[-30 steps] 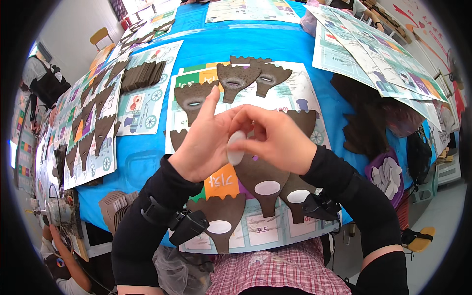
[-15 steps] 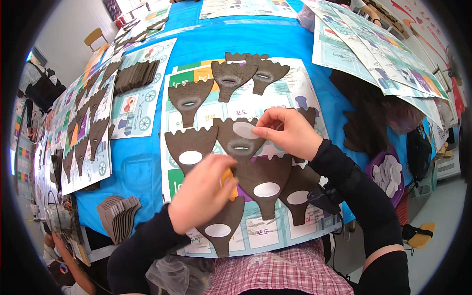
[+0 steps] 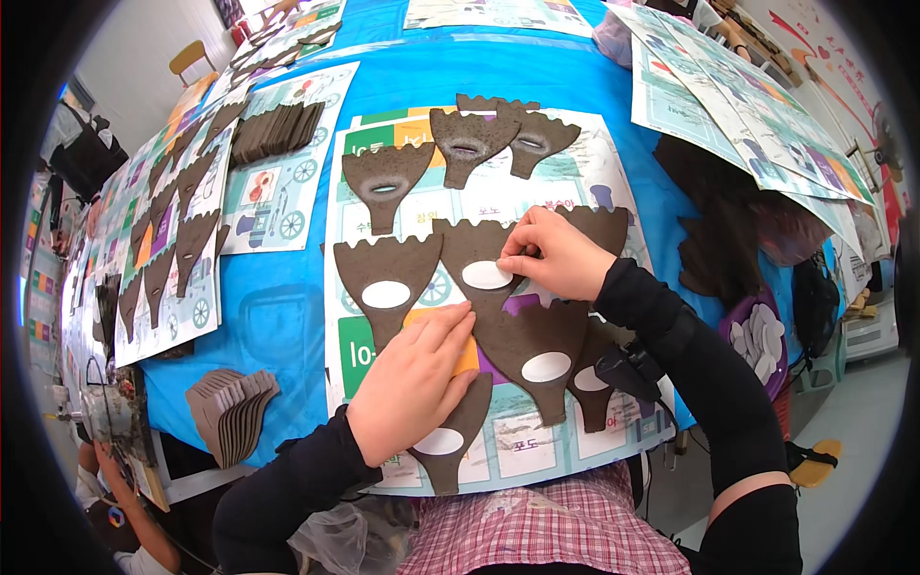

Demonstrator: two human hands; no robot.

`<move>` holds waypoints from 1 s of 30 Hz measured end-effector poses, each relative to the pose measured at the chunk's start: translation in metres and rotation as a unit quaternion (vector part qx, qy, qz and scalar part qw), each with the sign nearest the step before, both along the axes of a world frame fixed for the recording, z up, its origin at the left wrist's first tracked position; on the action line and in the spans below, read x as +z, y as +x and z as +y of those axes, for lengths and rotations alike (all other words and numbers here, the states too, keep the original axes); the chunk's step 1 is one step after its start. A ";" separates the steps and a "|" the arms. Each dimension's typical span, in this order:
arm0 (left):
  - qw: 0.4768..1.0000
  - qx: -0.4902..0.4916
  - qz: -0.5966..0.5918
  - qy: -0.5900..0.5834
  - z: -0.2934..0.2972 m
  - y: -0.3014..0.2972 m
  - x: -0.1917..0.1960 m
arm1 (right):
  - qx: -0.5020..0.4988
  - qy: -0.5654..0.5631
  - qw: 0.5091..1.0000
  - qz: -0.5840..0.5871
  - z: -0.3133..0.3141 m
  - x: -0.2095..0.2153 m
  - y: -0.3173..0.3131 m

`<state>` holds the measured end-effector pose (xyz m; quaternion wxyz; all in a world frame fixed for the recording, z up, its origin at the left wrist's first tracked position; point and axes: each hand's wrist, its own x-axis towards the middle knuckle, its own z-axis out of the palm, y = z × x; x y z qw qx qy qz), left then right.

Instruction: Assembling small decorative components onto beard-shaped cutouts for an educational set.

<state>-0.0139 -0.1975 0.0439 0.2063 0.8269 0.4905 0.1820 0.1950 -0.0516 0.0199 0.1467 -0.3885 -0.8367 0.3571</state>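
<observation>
1 white oval (image 3: 487, 275) is set on a brown piece (image 3: 470, 240), its edge pinched by the right hand (image 3: 561, 257); the left hand (image 3: 412, 379), fingers extended, is laid beside it, nothing visibly gripped. Placed ovals (image 3: 385, 294) are shown on 4 other pieces (image 3: 402, 259); 3 slits (image 3: 386, 188) farther back are left uncovered. Spare ovals (image 3: 757, 340) are heaped in a basket (image 3: 778, 385).

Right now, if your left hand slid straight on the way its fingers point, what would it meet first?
Probably the dark notched piece just ahead, then the white oval over it. Depth is unclear; the left hand may already touch that piece.
</observation>
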 end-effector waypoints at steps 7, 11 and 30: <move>1.000 -0.003 0.012 0.008 0.000 0.000 -0.001 | 0.003 0.023 1.000 0.000 -0.002 0.000 -0.001; 1.000 -0.005 0.015 0.013 0.000 0.000 -0.001 | 0.001 0.033 0.999 -0.007 -0.002 0.000 -0.001; 0.999 -0.006 -0.027 -0.018 -0.004 0.008 0.008 | 0.025 0.022 0.999 -0.024 0.001 0.003 0.000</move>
